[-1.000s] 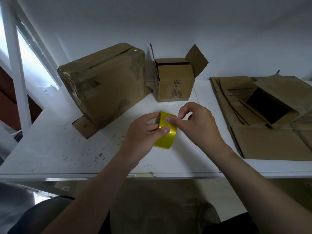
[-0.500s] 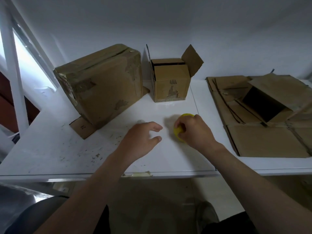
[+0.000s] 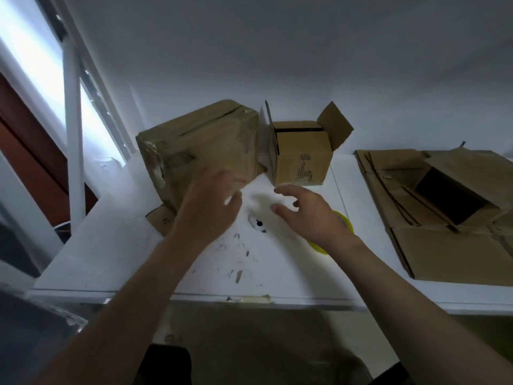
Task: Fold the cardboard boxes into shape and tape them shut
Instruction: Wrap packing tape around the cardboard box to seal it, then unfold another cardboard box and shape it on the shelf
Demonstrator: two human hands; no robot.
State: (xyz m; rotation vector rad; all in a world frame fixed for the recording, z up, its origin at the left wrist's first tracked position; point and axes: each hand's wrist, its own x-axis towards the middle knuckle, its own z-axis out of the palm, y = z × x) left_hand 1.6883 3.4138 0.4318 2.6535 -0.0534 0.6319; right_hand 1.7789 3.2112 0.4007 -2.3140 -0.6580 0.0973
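Both hands hover over the white counter (image 3: pixel 116 245) and hold nothing. The left hand (image 3: pixel 211 207) is blurred, its fingers spread and released in front of the lower right corner of the large taped box (image 3: pixel 200 145). Whether it touches the cardboard cannot be told. The right hand (image 3: pixel 313 215) is also released, with its fingers splayed and pointing toward the small open box (image 3: pixel 302 157), which stands upright near the wall with its top flaps up. The large box sits tilted just beside the small one, propped on a flap at its lower left. The yellow tape roll (image 3: pixel 344 220) lies on the counter, partly hidden under the right wrist. A stack of flattened cardboard (image 3: pixel 444 232) lies well apart at the right, with one half-opened carton on top.

The likely aim is one of the two boxes at the back, though which one is not clear.

- **Large box:** because it rests tilted, a push at its corner could rock it off the flap or shove it into the small box.
- **Small box:** it looks light, so a one-sided grab could slide it against the wall or crease a raised flap.
- **Tape roll:** as the right arm reaches forward, the wrist could drag the roll toward the counter's front edge.
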